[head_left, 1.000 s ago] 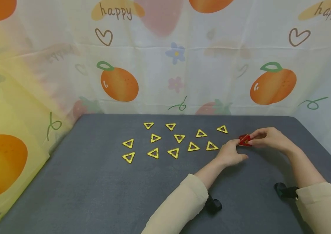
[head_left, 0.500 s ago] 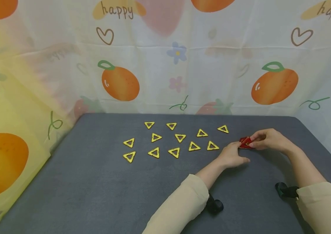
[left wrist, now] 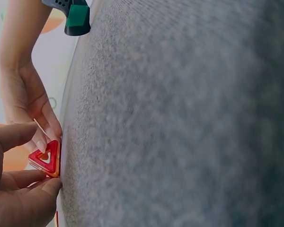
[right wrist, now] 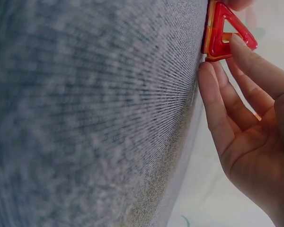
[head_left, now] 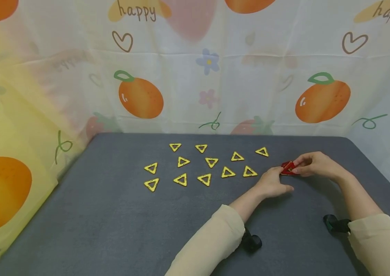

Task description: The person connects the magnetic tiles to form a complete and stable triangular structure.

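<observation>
A small cluster of red triangular magnetic tiles (head_left: 287, 168) stands on the dark table between the two hands. In the right wrist view, a red tile (right wrist: 219, 33) with a triangular opening leans upright, an orange-looking edge beside it. The right hand (head_left: 320, 166) pinches it, thumb on its face and index finger behind. From the other side the left hand (head_left: 270, 183) reaches in, fingertips against the tile's near corner. Its thumb stretches away from the tile, as the left wrist view also shows. Fingers partly hide the cluster's base.
Several yellow triangular tiles (head_left: 204, 179) lie flat in loose rows left of the hands, the closest one (head_left: 249, 171) near the left hand. A patterned cloth (head_left: 188, 92) hangs behind the table's far edge. Each wrist carries a black camera (head_left: 251, 242).
The red tiles have moved slightly toward the person, with both hands following a little. The red tile's tilt looks slightly different. The yellow tiles stay where they were.
</observation>
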`<move>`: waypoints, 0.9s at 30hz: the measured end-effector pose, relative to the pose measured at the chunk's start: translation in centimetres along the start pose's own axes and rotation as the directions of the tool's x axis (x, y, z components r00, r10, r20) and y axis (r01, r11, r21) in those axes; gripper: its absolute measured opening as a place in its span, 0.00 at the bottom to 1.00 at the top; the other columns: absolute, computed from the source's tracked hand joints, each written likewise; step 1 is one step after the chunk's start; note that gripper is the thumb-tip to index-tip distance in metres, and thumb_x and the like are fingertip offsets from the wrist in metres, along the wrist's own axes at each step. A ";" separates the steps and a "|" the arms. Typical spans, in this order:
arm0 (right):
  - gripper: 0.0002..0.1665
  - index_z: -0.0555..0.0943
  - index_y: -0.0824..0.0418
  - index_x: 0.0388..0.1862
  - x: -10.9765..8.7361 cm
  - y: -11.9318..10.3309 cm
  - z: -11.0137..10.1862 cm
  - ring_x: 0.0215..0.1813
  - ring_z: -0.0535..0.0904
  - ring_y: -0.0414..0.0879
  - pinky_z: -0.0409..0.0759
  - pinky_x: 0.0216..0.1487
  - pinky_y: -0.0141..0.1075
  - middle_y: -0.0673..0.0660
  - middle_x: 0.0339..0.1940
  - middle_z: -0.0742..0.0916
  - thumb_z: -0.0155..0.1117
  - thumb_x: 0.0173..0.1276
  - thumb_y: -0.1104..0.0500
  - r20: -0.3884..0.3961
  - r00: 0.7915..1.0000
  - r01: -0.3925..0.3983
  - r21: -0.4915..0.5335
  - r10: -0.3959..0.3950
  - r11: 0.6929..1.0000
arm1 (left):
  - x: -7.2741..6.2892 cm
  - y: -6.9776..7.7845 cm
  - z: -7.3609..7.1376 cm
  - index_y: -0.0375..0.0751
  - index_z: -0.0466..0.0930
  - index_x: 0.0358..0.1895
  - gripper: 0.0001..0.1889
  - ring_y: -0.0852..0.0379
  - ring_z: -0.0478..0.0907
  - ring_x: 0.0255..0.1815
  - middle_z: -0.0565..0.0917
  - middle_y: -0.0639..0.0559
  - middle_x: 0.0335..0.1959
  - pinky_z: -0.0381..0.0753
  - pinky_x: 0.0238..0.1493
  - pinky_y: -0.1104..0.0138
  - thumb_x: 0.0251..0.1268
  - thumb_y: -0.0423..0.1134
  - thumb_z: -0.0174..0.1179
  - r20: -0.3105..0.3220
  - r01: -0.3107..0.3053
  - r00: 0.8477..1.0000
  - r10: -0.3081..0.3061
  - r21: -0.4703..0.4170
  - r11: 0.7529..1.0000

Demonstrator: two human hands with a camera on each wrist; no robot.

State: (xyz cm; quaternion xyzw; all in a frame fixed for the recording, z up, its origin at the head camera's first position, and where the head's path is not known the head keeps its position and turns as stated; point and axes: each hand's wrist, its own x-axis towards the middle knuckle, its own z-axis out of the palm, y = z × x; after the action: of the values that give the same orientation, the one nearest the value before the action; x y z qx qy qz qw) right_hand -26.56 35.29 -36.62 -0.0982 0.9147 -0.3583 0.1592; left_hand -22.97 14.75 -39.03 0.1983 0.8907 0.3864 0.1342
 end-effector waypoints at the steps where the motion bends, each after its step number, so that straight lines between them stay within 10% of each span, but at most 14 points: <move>1: 0.28 0.77 0.73 0.54 0.0 0.0 0.0 0.40 0.85 0.34 0.87 0.45 0.36 0.63 0.48 0.87 0.69 0.66 0.53 0.001 1.000 -0.001 0.000 0.001 1.000 | 0.0 0.0 -0.1 0.43 0.68 0.71 0.35 0.60 0.72 0.70 0.74 0.53 0.70 0.72 0.66 0.71 0.61 0.46 0.68 0.002 0.002 1.000 -0.002 -0.011 1.000; 7: 0.32 0.76 0.72 0.58 0.0 -0.2 -0.1 0.41 0.85 0.37 0.87 0.45 0.37 0.65 0.49 0.86 0.70 0.66 0.50 -0.028 1.000 0.000 -0.027 -0.001 1.000 | -0.3 -0.2 -1.1 0.43 0.73 0.66 0.29 0.63 0.79 0.56 0.81 0.52 0.60 0.77 0.54 0.73 0.62 0.44 0.67 0.008 -0.047 0.999 0.048 -0.117 0.992; 12: 0.34 0.76 0.68 0.61 -0.1 -0.5 -0.2 0.46 0.86 0.46 0.86 0.47 0.41 0.67 0.54 0.85 0.65 0.68 0.42 -0.098 0.995 -0.011 -0.076 0.003 0.997 | -1.0 0.1 -2.8 0.45 0.68 0.71 0.32 0.58 0.75 0.68 0.76 0.52 0.69 0.76 0.63 0.69 0.65 0.45 0.65 0.026 -0.040 0.999 0.045 -0.182 0.983; 27: 0.34 0.76 0.62 0.62 0.9 -4.8 0.8 0.60 0.79 0.64 0.77 0.56 0.59 0.68 0.60 0.83 0.59 0.71 0.38 -0.359 0.929 0.040 -0.145 -0.090 0.989 | -3.7 -0.3 -11.9 0.46 0.71 0.68 0.24 0.51 0.76 0.68 0.77 0.49 0.67 0.79 0.62 0.64 0.70 0.38 0.60 -0.081 -0.186 0.982 0.168 -0.368 0.911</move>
State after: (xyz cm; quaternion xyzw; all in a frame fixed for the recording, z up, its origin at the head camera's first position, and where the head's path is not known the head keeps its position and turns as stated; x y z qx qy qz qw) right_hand -26.74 31.04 -34.10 -0.0710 0.9467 -0.3125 -0.0322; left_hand -24.41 5.36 -31.01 0.2400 0.7821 0.5640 0.1127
